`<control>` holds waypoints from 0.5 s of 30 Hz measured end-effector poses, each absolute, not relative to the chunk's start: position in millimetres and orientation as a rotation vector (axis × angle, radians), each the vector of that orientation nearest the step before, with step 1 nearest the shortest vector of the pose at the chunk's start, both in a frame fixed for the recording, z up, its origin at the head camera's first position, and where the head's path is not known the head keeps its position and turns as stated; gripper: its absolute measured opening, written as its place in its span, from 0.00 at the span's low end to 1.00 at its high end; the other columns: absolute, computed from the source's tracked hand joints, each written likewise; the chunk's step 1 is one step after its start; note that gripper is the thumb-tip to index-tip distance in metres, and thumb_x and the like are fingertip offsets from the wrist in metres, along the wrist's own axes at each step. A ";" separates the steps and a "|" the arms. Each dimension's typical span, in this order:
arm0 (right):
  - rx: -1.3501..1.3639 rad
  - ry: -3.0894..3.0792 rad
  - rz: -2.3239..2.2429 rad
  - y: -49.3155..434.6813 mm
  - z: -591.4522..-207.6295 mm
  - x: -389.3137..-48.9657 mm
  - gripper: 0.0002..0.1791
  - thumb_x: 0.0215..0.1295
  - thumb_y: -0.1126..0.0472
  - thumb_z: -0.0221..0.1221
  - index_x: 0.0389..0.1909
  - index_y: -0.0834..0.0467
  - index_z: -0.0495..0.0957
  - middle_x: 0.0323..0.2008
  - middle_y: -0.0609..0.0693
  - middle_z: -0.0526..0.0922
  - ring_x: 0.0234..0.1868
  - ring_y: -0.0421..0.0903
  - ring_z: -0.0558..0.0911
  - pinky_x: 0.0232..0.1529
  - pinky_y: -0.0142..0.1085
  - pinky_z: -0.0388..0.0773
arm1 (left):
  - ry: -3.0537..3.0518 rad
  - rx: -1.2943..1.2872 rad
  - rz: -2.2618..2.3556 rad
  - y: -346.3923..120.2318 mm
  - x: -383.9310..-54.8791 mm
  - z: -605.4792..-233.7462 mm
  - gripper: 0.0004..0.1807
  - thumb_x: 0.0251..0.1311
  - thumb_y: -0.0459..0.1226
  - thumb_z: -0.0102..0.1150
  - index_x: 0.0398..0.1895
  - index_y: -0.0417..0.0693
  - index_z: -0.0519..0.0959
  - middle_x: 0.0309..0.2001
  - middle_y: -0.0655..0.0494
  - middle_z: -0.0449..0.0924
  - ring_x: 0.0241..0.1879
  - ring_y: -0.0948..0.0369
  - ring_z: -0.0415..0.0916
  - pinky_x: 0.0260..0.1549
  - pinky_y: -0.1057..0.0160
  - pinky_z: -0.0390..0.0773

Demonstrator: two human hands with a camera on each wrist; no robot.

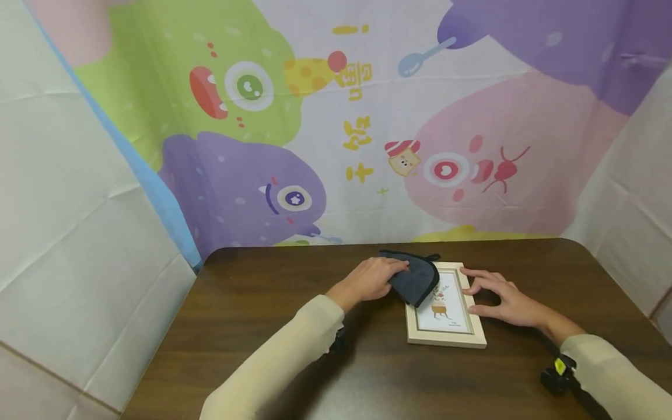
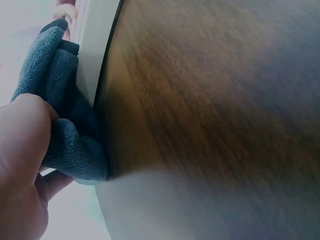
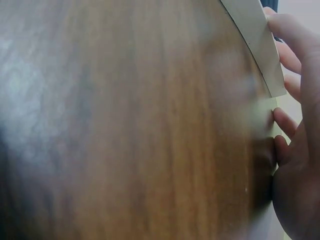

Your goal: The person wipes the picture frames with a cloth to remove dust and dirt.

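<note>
A cream-coloured picture frame [image 1: 446,339] lies face up on the dark wooden table, with a small cartoon print inside. A dark blue-grey cloth [image 1: 417,279] with black edging covers the frame's upper left part. My left hand [image 1: 370,277] grips this cloth; in the left wrist view the fuzzy cloth [image 2: 62,100] is bunched between thumb and fingers, against the frame's side [image 2: 97,50]. At the frame's right edge, my right hand [image 1: 504,300] holds the rim with bent fingers and thumb. The right wrist view shows fingertips [image 3: 290,55] at the frame's side [image 3: 257,40].
The brown wood-grain table [image 1: 252,315] extends around the frame. Behind it hangs a curtain [image 1: 341,116] with cartoon monsters, and pale panels [image 1: 68,204] flank both sides. Black wrist cameras [image 1: 556,376] are strapped at the sleeves.
</note>
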State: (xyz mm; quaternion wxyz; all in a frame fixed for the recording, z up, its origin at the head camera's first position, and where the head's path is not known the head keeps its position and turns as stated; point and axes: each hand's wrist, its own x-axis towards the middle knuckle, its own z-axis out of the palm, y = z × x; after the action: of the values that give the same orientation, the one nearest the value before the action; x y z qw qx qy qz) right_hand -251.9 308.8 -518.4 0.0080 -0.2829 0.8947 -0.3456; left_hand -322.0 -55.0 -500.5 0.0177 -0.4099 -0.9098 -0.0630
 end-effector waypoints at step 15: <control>-0.908 2.793 -1.094 311.3 -519.7 -253.6 0.16 0.65 0.57 0.80 0.42 0.38 0.82 0.81 0.69 0.74 0.75 0.71 0.69 0.61 0.72 0.62 | -2.810 -1.396 -0.105 -61.6 -285.6 -478.8 0.29 0.75 0.30 0.56 0.77 0.53 0.82 0.79 0.55 0.81 0.74 0.54 0.85 0.62 0.57 0.90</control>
State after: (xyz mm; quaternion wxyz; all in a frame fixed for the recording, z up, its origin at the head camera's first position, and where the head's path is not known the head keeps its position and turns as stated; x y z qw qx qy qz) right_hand -253.6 311.3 -519.7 0.0037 -0.2895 0.8912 -0.3491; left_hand -285.6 -61.6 -478.8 0.0012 -0.4447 -0.8950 -0.0335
